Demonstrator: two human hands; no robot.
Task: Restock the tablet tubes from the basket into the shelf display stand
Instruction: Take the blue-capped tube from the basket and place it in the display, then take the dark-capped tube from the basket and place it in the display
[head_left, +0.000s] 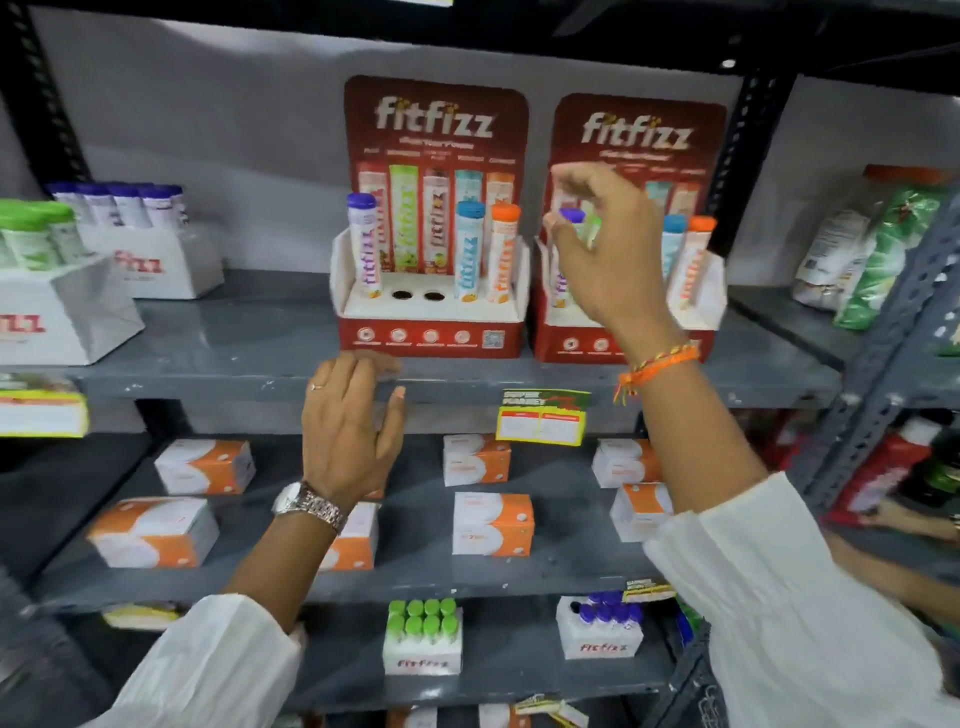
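Two red fitfizz display stands sit on the upper grey shelf. The left stand (431, 332) holds a purple-capped tube (363, 244), a blue-capped tube (469, 249) and an orange-capped tube (503, 249), with two empty holes (417, 295) in the middle. The right stand (571, 343) holds purple-capped (571, 214), blue-capped (674, 244) and orange-capped (696, 254) tubes. My right hand (608, 249) is raised in front of it, fingers curled around the purple cap and a green-capped tube (593, 228); whether it grips one is unclear. My left hand (353, 421) rests spread on the shelf edge, empty.
White fitfizz boxes of purple- and green-capped tubes (145, 249) stand at the left of the shelf. Orange-and-white cartons (491, 522) lie on the shelf below, tube boxes (422, 636) lower down. Green packets (883, 249) fill the right rack. A dark wire frame (701, 691) shows bottom right.
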